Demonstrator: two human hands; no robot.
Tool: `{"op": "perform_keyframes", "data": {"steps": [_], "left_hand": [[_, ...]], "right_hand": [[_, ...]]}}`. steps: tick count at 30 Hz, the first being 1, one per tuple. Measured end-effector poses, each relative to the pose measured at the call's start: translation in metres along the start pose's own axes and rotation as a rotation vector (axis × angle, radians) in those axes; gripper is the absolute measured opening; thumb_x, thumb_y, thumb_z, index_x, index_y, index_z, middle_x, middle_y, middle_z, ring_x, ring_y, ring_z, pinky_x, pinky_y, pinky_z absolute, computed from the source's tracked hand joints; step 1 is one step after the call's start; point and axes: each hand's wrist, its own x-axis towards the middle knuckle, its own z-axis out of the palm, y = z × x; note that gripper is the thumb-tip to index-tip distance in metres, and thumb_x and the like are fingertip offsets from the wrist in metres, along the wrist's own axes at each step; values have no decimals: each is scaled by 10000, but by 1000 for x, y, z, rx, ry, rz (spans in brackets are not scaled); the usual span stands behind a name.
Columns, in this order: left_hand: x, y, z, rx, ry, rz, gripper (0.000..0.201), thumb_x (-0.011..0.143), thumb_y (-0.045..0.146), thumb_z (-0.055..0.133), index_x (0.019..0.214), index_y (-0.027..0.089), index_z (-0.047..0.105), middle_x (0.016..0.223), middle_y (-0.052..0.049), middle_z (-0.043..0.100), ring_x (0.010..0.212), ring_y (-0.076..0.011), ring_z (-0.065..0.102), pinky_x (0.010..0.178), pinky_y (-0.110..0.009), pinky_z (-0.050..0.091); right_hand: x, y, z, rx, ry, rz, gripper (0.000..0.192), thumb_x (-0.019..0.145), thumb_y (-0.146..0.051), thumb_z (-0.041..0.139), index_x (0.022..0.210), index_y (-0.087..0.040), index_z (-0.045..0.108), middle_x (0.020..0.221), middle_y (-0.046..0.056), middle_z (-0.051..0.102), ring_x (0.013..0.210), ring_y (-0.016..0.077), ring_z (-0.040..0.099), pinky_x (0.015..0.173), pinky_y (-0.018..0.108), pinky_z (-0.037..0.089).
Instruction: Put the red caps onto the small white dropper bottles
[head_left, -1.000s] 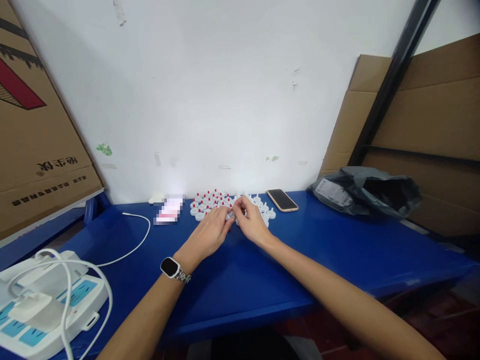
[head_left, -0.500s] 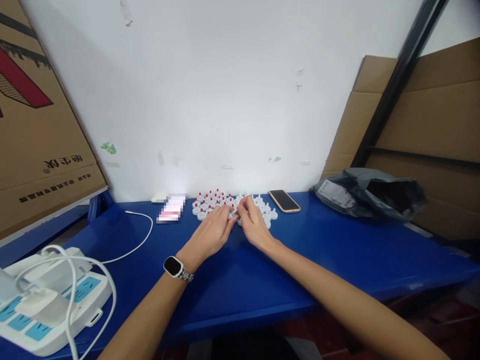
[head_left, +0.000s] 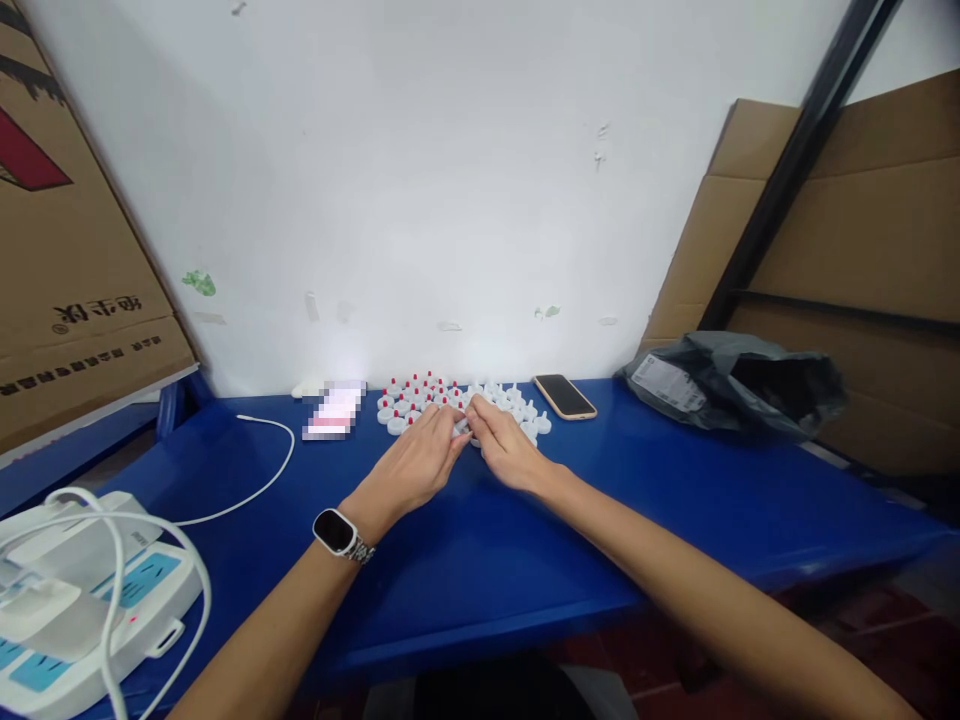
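My left hand (head_left: 414, 457), with a watch on its wrist, is closed around a white nozzle cap (head_left: 460, 427) at the middle of the table. From the other side my right hand (head_left: 504, 446) reaches in, thumb and forefinger pinched against that cap. Whatever else lies between those fingertips is hidden. Behind my left hand stand several white nozzle caps with red tips (head_left: 403, 407). Beyond my right hand sit several white nozzle caps without red tips (head_left: 531, 411), close together.
A phone (head_left: 565, 397) lies right of the caps on the blue table (head_left: 480, 570). Farther right is a grey plastic bag (head_left: 720, 385). A power strip (head_left: 142, 620) with white cables takes up the front left. A cardboard box (head_left: 82, 260) rises at left, before the white wall (head_left: 450, 180).
The view has shifted slightly. Both hands remain together at the white nozzle cap, with my right fingertips closer over it than before.
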Motion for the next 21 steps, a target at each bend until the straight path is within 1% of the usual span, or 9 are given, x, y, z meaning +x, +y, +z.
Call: {"op": "perform_keyframes", "data": {"steps": [2, 4, 7, 9, 11, 12, 14, 17, 21], "left_hand": [[1, 0, 0, -10, -13, -7, 313, 1039, 366, 237, 1102, 172, 474, 1033, -105, 573, 978, -240, 551, 869, -414, 479], [2, -3, 2, -25, 11, -32, 333, 1037, 378, 252, 1205, 167, 448, 1114, -122, 576, 1054, -248, 559, 922, -426, 473], [3, -10, 5, -6, 117, -107, 478, 1018, 413, 329, 1420, 161, 274, 1283, -159, 526, 1205, -276, 518, 1026, -464, 425], [3, -17, 7, 29, 150, -141, 564, 999, 430, 380, 1466, 159, 213, 1299, -165, 521, 1220, -292, 510, 1054, -490, 400], [1, -23, 8, 49, 131, -148, 536, 991, 427, 400, 1444, 169, 277, 1255, -151, 548, 1180, -290, 530, 1041, -498, 408], [0, -24, 8, 54, 114, -149, 496, 989, 422, 402, 1413, 175, 330, 1232, -143, 559, 1157, -287, 538, 1026, -496, 419], [-2, -26, 8, 56, 79, -156, 412, 985, 416, 408, 1324, 183, 435, 1193, -129, 570, 1119, -281, 548, 987, -480, 446], [-3, -25, 8, 46, 46, -165, 331, 977, 413, 428, 1201, 187, 518, 1160, -117, 572, 1084, -276, 548, 949, -460, 465], [-3, -25, 7, 25, 32, -168, 299, 976, 410, 432, 1148, 194, 548, 1145, -105, 571, 1082, -277, 540, 945, -459, 462]], "right_hand": [[0, -1, 1, 37, 7, -6, 268, 1018, -374, 267, 822, -235, 387, 732, -18, 485, 663, 141, 479, 656, 271, 377], [3, 0, -1, 38, 3, 3, 282, 1013, -380, 292, 807, -232, 416, 695, -30, 479, 637, 134, 479, 640, 261, 373], [21, 12, -11, -60, 46, 20, 299, 984, -381, 368, 776, -217, 507, 675, -26, 532, 639, 135, 498, 637, 254, 374], [42, 28, -19, -147, 116, 43, 294, 962, -363, 401, 802, -202, 589, 714, -9, 596, 681, 142, 537, 666, 255, 390], [67, 49, -26, -281, 143, 117, 301, 941, -352, 428, 842, -183, 657, 775, 20, 655, 735, 157, 576, 705, 263, 402], [80, 59, -28, -364, 119, 185, 297, 928, -349, 447, 885, -176, 685, 829, 39, 685, 770, 168, 592, 720, 268, 405], [102, 77, -29, -546, 5, 312, 310, 926, -339, 445, 962, -189, 713, 952, 60, 718, 865, 187, 617, 780, 279, 403], [127, 97, -21, -615, -62, 377, 270, 889, -296, 502, 950, -179, 737, 969, 96, 732, 938, 224, 627, 870, 325, 378], [141, 111, -4, -646, -130, 408, 226, 856, -245, 541, 925, -167, 742, 1003, 115, 733, 998, 232, 615, 965, 375, 320]]}}
